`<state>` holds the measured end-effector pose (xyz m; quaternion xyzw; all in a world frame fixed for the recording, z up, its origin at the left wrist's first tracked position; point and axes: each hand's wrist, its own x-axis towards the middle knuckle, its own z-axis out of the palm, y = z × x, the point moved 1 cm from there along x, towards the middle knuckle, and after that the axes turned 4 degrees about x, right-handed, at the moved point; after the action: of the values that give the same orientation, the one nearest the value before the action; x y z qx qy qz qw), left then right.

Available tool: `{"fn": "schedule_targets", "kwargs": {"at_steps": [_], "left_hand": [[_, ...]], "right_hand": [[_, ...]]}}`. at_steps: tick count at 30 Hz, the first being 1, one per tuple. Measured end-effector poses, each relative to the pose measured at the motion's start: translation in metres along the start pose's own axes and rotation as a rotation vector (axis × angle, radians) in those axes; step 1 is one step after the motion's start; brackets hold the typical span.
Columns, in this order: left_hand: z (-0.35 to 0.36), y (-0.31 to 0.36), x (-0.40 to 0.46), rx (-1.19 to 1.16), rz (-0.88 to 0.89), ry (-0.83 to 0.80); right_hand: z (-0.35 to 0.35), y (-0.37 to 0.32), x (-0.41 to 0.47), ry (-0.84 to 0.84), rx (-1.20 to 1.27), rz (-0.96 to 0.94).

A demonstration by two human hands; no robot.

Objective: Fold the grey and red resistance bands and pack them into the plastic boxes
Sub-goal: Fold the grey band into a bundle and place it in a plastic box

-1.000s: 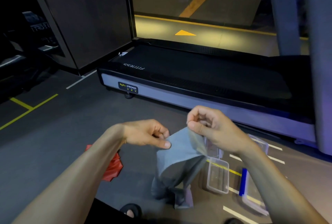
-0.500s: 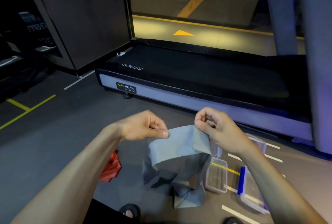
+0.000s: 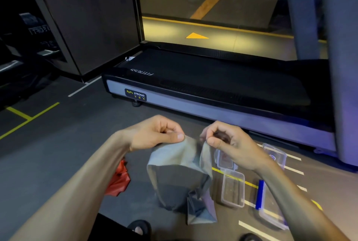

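Head view: a dim gym floor [image 3: 48, 163] is seen from above, with a treadmill [image 3: 213, 86] lying across the scene beyond the hands. The grey resistance band [image 3: 174, 163] is held up between both hands, well above the floor. Its top edge is pinched by the left hand [image 3: 155, 134] between thumb and curled fingers [image 3: 180, 136], and the other corner is pinched the same way by the right hand [image 3: 230, 142]. The two hands are close together, so the band sags in a loose loop, and its crumpled lower end rests on the floor near a sandalled foot [image 3: 138, 228].

The red resistance band [image 3: 118, 180] lies in a heap on the floor, partly hidden by the left forearm. Clear plastic boxes [image 3: 232, 188] stand just right of the grey band, and a lid with a blue clip [image 3: 259, 194] lies beside them.

The judged risks: the thin, slippery edge could slide out of either pinch, and the fold would be lost. The trailing end could be stepped on or dragged against the boxes, which might be knocked aside. An uneven fold would likely be too bulky for a box.
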<state>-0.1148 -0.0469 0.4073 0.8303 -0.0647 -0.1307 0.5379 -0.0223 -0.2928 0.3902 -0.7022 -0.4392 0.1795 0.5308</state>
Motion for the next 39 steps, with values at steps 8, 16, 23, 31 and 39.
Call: {"fn": "schedule_targets", "kwargs": {"at_steps": [8,16,23,31,39], "left_hand": [[0.008,-0.002,0.006,0.042,-0.007,-0.081],[0.008,-0.001,0.007,0.051,0.026,-0.093],[0.0,-0.013,0.001,0.111,-0.066,-0.169],[-0.007,-0.018,0.001,0.062,-0.082,-0.074],[-0.005,-0.019,0.0,0.042,-0.064,-0.008]], "right_hand": [[0.02,-0.012,0.009,-0.074,0.048,-0.074],[0.041,-0.001,0.02,-0.086,0.131,0.006],[0.019,-0.013,0.018,-0.126,0.018,-0.029],[0.004,-0.015,0.015,0.006,-0.018,-0.059],[0.003,-0.007,0.013,0.068,-0.058,-0.032]]}}
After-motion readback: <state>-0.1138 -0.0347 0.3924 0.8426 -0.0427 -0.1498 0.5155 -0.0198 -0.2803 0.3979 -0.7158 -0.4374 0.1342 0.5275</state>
